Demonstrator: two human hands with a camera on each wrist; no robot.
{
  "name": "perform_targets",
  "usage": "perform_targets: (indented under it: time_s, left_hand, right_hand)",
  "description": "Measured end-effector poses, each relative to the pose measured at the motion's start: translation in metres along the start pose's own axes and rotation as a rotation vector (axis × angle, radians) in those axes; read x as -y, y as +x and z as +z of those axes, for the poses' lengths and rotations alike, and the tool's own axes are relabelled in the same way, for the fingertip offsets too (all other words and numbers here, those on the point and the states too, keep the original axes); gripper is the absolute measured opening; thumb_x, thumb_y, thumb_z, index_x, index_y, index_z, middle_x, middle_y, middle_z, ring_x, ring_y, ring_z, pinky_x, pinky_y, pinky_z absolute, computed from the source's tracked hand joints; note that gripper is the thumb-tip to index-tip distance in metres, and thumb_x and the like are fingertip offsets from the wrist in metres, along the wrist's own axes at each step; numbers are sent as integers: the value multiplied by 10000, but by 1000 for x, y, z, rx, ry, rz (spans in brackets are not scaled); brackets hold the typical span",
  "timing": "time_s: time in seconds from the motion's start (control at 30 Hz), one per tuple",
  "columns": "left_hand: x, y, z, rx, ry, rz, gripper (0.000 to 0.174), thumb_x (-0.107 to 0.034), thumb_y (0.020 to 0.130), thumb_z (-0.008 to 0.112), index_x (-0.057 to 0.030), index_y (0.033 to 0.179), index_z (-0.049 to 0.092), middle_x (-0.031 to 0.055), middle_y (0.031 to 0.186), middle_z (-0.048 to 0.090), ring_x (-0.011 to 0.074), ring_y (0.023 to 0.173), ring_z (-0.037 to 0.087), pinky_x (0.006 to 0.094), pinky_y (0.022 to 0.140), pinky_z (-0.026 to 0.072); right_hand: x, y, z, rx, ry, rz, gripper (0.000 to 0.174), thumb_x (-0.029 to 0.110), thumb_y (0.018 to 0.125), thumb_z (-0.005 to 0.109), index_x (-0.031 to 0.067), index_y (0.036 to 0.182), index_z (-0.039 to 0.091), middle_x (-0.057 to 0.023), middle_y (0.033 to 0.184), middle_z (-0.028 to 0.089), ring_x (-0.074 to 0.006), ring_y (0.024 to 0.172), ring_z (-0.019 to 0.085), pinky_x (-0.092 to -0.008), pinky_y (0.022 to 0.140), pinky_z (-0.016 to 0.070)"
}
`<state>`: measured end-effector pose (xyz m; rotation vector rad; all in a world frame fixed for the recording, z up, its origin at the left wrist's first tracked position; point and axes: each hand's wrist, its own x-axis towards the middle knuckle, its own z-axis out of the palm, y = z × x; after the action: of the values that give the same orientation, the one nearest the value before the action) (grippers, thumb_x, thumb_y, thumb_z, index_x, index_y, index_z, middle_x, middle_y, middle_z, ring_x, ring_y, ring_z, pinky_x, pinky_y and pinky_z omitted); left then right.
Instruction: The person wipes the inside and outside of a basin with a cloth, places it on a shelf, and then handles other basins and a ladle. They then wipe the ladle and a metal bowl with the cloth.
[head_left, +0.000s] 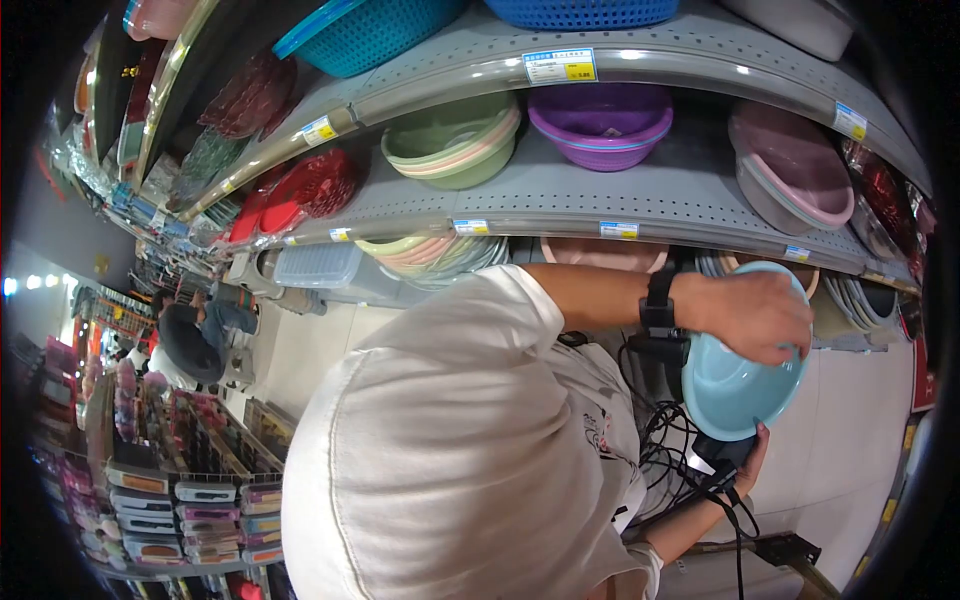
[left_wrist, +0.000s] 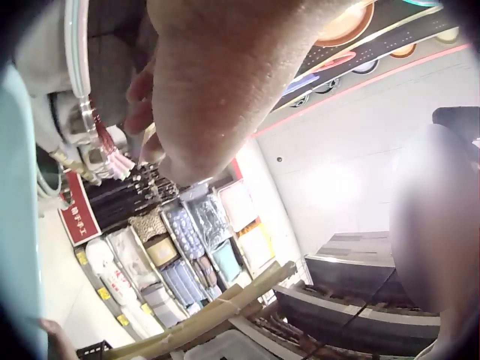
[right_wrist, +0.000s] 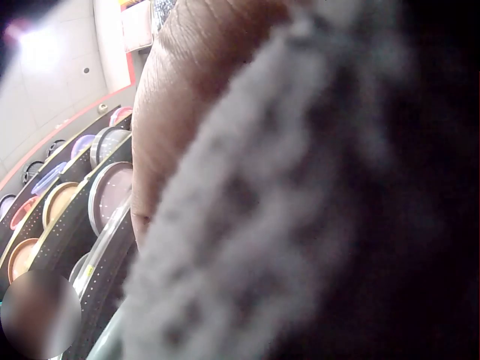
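A light-blue plastic basin (head_left: 728, 392) is tilted in front of the person in the head view, its inside showing. The left hand (head_left: 755, 315), with a black strap on its wrist, lies over the basin's upper part. Its fingers (left_wrist: 139, 116) curl in toward the palm in the left wrist view, with no object showing among them. Below, the right hand (head_left: 752, 470) grips the basin's lower rim; a fingertip shows on that edge. In the right wrist view, blurred grey fabric (right_wrist: 247, 195) hides much of the right hand (right_wrist: 180, 112).
Perforated grey shelves (head_left: 560, 200) run beside the person, carrying a purple basin (head_left: 602, 125), green basins (head_left: 452, 140) and a pink basin (head_left: 795, 170). Black cables (head_left: 665, 440) hang near the right arm. Packaged goods (head_left: 140, 500) fill a rack behind. Another person (head_left: 195, 335) is farther off.
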<state>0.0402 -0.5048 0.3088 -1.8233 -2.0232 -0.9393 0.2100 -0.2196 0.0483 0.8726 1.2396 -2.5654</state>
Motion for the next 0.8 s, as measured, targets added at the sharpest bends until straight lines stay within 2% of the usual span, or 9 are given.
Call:
perform_targets:
  time_s: [0.07,0.2,0.27,0.5,0.57,0.67,0.7,0.73,0.8]
  left_hand:
    - [5,12,-22,-204,167,87,155,-218,823,694,-178,970,722,20,945,624,244,931,621,408,816,468]
    - [21,31,-52,-385,211,95,141,-196,794,709,-186,935,717,19,930,605,254,931,600,399,812,461]
    - [19,36,-75,-532,390,35,140,-172,754,722,-179,894,723,22,927,608,260,922,595,394,809,459]
    - [46,46,-118,-759,564,47,158,-160,707,734,-170,865,734,55,999,639,285,982,584,401,865,468]
    - [52,48,-126,-754,563,23,228,-204,741,721,-159,957,774,116,1121,658,328,1105,580,455,993,447]
    - [59,67,-136,-914,629,107,210,-152,654,721,-122,861,732,114,1033,631,335,1022,565,432,911,451]
    - [75,76,-139,-898,628,123,281,-270,700,730,-106,925,760,142,1079,651,330,1058,572,479,923,443]
    - [69,82,-145,-899,627,121,281,-270,700,730,-106,925,760,142,1079,651,330,1058,572,479,923,443]
    - [58,95,-162,-808,586,116,446,-94,802,676,-4,1232,598,252,1283,535,439,1229,492,504,1055,412]
  right_hand:
    - [-3,7,-9,13,-3,-13,738,494,852,721,12,1374,524,-151,1312,622,-319,1146,630,-443,1008,496]
    - [-6,24,-31,29,-39,-27,767,501,849,719,4,1391,503,-161,1338,600,-326,1171,611,-449,1022,483]
    - [3,-3,3,14,-26,-17,775,501,848,720,-1,1395,496,-166,1340,594,-325,1177,604,-451,1030,476]
    - [8,-21,28,-22,-16,-29,793,495,854,718,-19,1407,477,-172,1345,581,-322,1192,587,-449,1051,452]
    - [7,-16,19,-23,-9,-27,768,478,860,728,-19,1396,494,-164,1341,587,-310,1187,589,-433,1047,450]
    - [7,-8,9,-14,-12,-29,717,450,874,734,-18,1374,523,-149,1326,598,-290,1184,589,-410,1045,446]
    - [7,-5,5,-6,-21,-34,692,439,881,730,-17,1363,534,-142,1316,605,-282,1185,588,-402,1046,444]
    - [6,1,-6,-8,-22,-33,692,439,881,730,-17,1363,534,-142,1316,605,-282,1185,588,-402,1046,444]
    - [1,12,-21,48,-72,-63,634,403,897,720,-11,1346,550,-131,1291,614,-269,1174,591,-392,1038,450]
